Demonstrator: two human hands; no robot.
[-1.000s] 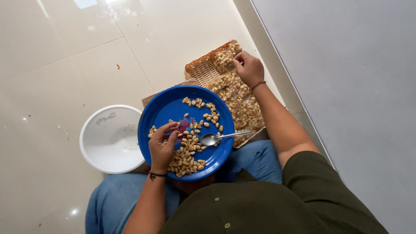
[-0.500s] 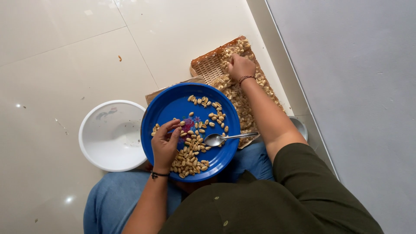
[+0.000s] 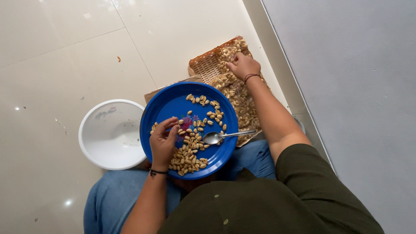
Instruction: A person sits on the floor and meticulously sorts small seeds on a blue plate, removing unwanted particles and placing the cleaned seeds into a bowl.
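Note:
A round blue plate (image 3: 169, 106) rests on my lap, with shelled peanuts (image 3: 188, 156) spread over its near and right parts. My left hand (image 3: 164, 143) lies on the plate among the nuts, fingers curled around a few of them. A metal spoon (image 3: 221, 136) lies on the plate's right side, its handle over the rim. My right hand (image 3: 242, 65) reaches forward into a woven tray (image 3: 206, 65) full of peanuts in their shells (image 3: 240, 99), fingers closed over some of them.
An empty white bowl (image 3: 110, 134) stands on the pale tiled floor to the left of the plate. A grey wall (image 3: 346, 86) runs along the right side. A piece of cardboard (image 3: 149, 93) peeks out under the plate.
My right hand has moved a little across the woven tray, staying on the peanuts. The left hand stays on the plate.

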